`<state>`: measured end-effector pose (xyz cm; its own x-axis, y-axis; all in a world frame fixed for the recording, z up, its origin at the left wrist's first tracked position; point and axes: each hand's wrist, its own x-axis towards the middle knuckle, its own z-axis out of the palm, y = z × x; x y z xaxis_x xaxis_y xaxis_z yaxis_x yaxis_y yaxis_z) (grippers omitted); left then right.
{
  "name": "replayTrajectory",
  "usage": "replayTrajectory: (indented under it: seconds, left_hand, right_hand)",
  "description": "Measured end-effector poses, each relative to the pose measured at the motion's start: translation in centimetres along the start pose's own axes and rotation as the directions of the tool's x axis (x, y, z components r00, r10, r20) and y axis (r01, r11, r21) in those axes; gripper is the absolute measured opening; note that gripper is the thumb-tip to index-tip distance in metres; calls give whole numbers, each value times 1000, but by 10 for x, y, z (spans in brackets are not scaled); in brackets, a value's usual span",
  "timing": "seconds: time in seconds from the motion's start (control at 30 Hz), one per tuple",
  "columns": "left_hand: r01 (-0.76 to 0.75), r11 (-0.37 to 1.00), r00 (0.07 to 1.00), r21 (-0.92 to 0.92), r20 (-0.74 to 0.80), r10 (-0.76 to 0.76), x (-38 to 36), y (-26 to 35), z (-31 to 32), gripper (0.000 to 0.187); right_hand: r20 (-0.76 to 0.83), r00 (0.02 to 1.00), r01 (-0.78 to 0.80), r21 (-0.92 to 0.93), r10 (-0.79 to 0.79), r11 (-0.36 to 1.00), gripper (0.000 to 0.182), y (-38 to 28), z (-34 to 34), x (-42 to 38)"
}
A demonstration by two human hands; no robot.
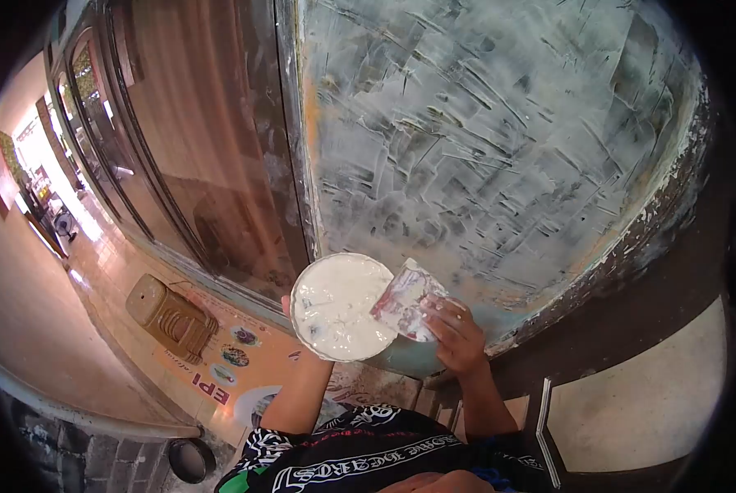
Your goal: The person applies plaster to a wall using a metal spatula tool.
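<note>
My left hand (286, 305) supports a round, shallow container of white putty (341, 304) from beneath; most of that hand is hidden behind it, with just fingertips at the left rim. In my right hand (456, 335) is a flat putty scraper (409, 301), reddish under a thick white smear. Its left edge overlaps the container's right rim. The putty looks wet and glossy, with a few small dark spots. Just beyond both hands rises a wall (466, 156) coated with patchy grey-white strokes.
A dark-framed glass panel (212, 148) borders the wall on the left. Brown plastic stools (170, 316) lie on a printed banner (244, 374) below it. A round dark container (191, 460) stands near grey blocks (96, 460) at lower left. A fan (64, 223) is farther back.
</note>
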<state>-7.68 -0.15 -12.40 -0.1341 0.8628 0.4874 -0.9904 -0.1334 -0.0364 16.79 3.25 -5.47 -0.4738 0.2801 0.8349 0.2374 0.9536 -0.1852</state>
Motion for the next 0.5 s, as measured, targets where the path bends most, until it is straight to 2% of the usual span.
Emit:
replayTrajectory:
  seconds: [0.03, 0.07, 0.13, 0.17, 0.2, 0.23, 0.27, 0.3, 0.33, 0.37, 0.4, 0.43, 0.47, 0.5]
  left_hand:
    - [39, 999, 999, 25, -11, -39, 1, 0, 0, 97]
    - [50, 991, 993, -125, -103, -63, 0, 0, 3, 101]
    - [86, 986, 991, 145, -118, -69, -1, 5, -7, 104]
    - [87, 986, 991, 145, -118, -70, -2, 5, -7, 104]
    - [97, 992, 994, 82, -52, -93, 0, 3, 4, 104]
    - [109, 994, 994, 19, 16, -109, 1, 2, 10, 105]
    - [126, 985, 990, 119, -70, -118, 0, 6, 9, 105]
    - [100, 989, 992, 112, -83, -91, -4, 11, 0, 104]
    - [76, 992, 993, 105, -99, -66, -4, 12, 0, 104]
    - [76, 992, 993, 104, -101, -66, -6, 11, 1, 104]
    - [56, 998, 996, -1, -72, -56, -6, 9, 4, 103]
    - [40, 993, 998, -107, -46, -45, -6, 7, 8, 102]
    - [44, 993, 998, -109, -46, -49, -4, 6, 10, 102]
    - [65, 992, 998, -110, 32, -61, -2, 5, 11, 103]
  right_hand:
    - [1, 1000, -21, -41, 21, 999, 38, 5, 2, -5]
    - [0, 1000, -22, -41, 22, 999, 38, 9, 4, -10]
    - [-108, 936, -342, -44, 336, 939, 34, 18, 9, -20]
    - [-108, 936, -342, -44, 336, 939, 34, 26, 15, -33]
    - [-147, 783, -568, 226, 604, 792, 32, 37, 21, -48]
    - [-98, 566, -694, 479, 819, 537, 29, 42, 23, -52]
    - [-95, 569, -694, 478, 817, 539, 29, 46, 24, -54]
    - [-18, 482, -532, 788, 876, 310, 32, 51, 23, -55]
    - [94, 416, -276, 961, 904, 27, 36, 52, 23, -53]
    - [174, 405, -218, 972, 898, -90, 42, 48, 18, -47]
    - [173, 402, -218, 972, 899, -89, 42, 50, 18, -46]
    - [209, 429, -154, 976, 879, -157, 41, 51, 19, -47]
    - [239, 461, -89, 971, 855, -224, 41, 52, 19, -46]
    - [236, 461, -87, 971, 856, -220, 41, 47, 19, -38]
